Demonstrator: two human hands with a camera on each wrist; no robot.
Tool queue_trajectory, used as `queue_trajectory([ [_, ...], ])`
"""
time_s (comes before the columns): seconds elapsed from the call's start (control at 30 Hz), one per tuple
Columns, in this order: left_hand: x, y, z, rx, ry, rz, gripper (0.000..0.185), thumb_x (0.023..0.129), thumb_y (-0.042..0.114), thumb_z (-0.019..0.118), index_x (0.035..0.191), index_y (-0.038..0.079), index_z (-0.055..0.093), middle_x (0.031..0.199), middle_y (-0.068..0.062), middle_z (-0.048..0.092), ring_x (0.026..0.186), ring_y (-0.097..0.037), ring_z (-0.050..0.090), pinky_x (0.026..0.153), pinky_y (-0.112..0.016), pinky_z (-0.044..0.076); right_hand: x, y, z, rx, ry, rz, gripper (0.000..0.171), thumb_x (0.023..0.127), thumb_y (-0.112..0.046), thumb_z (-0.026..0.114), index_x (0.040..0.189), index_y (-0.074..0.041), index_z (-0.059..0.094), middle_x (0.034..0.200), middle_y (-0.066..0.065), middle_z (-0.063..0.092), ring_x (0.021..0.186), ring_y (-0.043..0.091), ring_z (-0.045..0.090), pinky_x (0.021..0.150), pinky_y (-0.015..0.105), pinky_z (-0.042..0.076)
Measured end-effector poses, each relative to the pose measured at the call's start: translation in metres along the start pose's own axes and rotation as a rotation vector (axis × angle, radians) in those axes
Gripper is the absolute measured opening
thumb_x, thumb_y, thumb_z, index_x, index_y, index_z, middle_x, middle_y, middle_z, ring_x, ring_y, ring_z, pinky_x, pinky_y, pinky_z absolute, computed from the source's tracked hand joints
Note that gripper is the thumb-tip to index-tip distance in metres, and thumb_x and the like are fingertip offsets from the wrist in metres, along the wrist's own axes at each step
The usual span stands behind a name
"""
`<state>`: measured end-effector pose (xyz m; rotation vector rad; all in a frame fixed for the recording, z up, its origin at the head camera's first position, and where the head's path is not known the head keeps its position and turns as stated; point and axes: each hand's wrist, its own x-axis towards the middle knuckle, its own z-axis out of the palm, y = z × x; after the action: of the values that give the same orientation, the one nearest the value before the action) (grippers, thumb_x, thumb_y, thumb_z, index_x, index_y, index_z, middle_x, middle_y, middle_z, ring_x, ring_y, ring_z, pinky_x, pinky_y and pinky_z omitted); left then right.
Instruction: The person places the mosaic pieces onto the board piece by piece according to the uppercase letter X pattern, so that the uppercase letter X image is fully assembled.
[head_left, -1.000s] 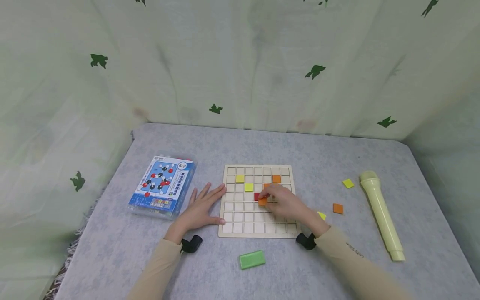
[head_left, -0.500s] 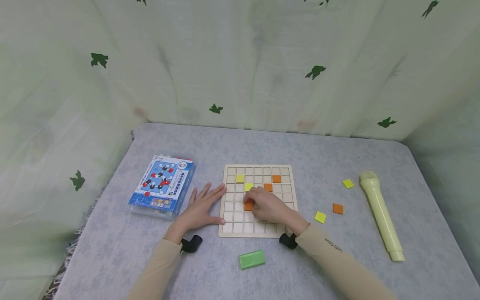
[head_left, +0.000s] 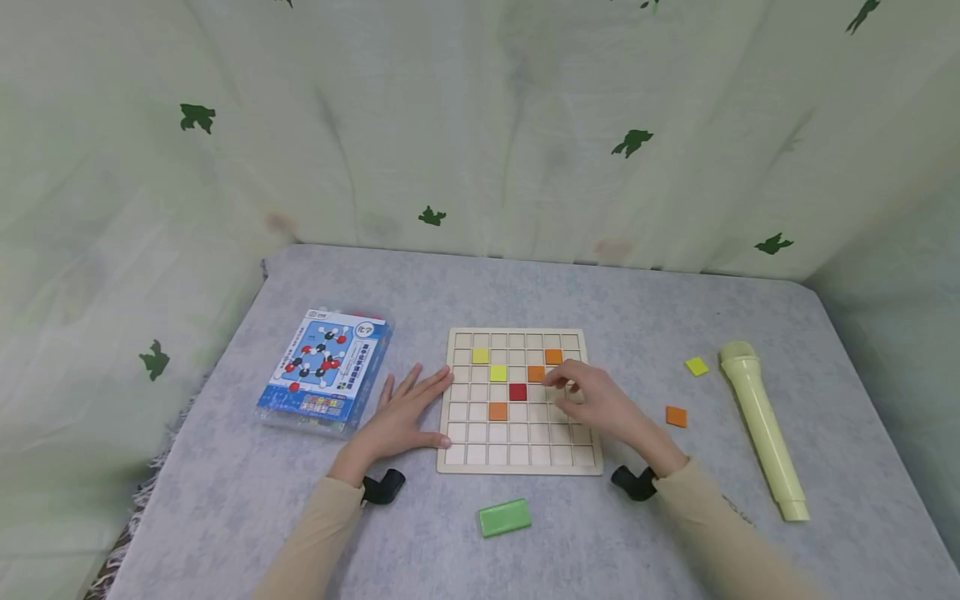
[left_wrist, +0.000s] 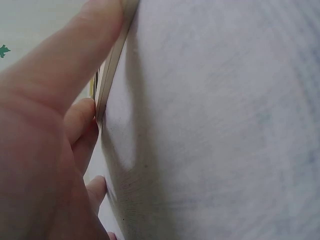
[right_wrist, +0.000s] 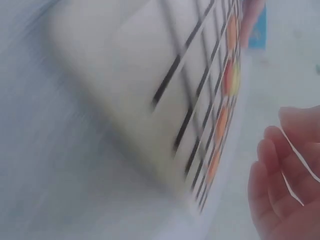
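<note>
Looking down from the head view, the left hand (head_left: 401,417) lies flat on the grey counter (head_left: 637,300), fingers straight and spread, its fingertips touching the left edge of the wooden grid board (head_left: 519,402) as if to steady it. The right hand (head_left: 600,404) hovers over the right part of the board with fingers loosely curled and holding nothing that shows. On the board sit two yellow tiles (head_left: 481,356), two orange tiles in the upper rows (head_left: 553,357), a red tile (head_left: 517,392) near the middle and a lone orange tile (head_left: 498,411) one row lower and one column to the left. Off the board lie a loose orange tile (head_left: 677,417) and a loose yellow tile (head_left: 696,366) near a pale green tube (head_left: 761,429), with a green block (head_left: 505,517) near the front edge and a blue box (head_left: 326,372) at the left. From the left wrist, the fingers (left_wrist: 65,75) press straight along the board's thin edge. From the right wrist, blurred, the relaxed fingers (right_wrist: 287,165) hang beside the board, empty. By my judgement one tile is now seated and the hand is between placements; the next move calls for a reach right to a loose tile, a fingertip pinch, and a square drop into a free cell.
</note>
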<state>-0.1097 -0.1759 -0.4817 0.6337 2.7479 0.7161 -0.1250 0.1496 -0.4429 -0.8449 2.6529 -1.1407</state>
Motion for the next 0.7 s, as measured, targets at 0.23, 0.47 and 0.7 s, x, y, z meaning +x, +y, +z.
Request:
queue_trajectory([
  [0.23, 0.0, -0.001, 0.0, 0.003, -0.004, 0.001, 0.097, 0.066, 0.062, 0.065, 0.144, 0.025, 0.021, 0.149, 0.01, 0.013, 0.136, -0.026, -0.003, 0.102, -0.055, -0.012, -0.052, 0.031, -0.037, -0.058, 0.085, 0.132, 0.026, 0.078, 0.001, 0.065, 0.103, -0.005, 0.06, 0.099, 0.005, 0.061, 0.088, 0.02, 0.056, 0.07, 0.035, 0.049],
  [0.47, 0.0, -0.001, 0.0, 0.001, 0.003, 0.013, 0.098, 0.066, 0.062, 0.065, 0.144, 0.024, 0.021, 0.149, 0.009, 0.014, 0.136, -0.028, -0.002, 0.101, -0.056, -0.012, -0.088, 0.05, -0.038, -0.121, 0.064, 0.208, 0.031, 0.074, 0.001, 0.07, 0.103, -0.006, 0.06, 0.098, 0.002, 0.061, 0.087, 0.019, 0.056, 0.07, 0.032, 0.049],
  [0.7, 0.0, -0.002, 0.001, 0.003, 0.0, 0.009, 0.097, 0.066, 0.062, 0.064, 0.144, 0.025, 0.021, 0.149, 0.01, 0.013, 0.136, -0.027, -0.003, 0.101, -0.055, -0.012, -0.096, 0.052, -0.031, -0.16, 0.059, 0.221, 0.036, 0.069, 0.002, 0.073, 0.102, -0.005, 0.061, 0.097, 0.001, 0.058, 0.088, 0.018, 0.055, 0.073, 0.035, 0.048],
])
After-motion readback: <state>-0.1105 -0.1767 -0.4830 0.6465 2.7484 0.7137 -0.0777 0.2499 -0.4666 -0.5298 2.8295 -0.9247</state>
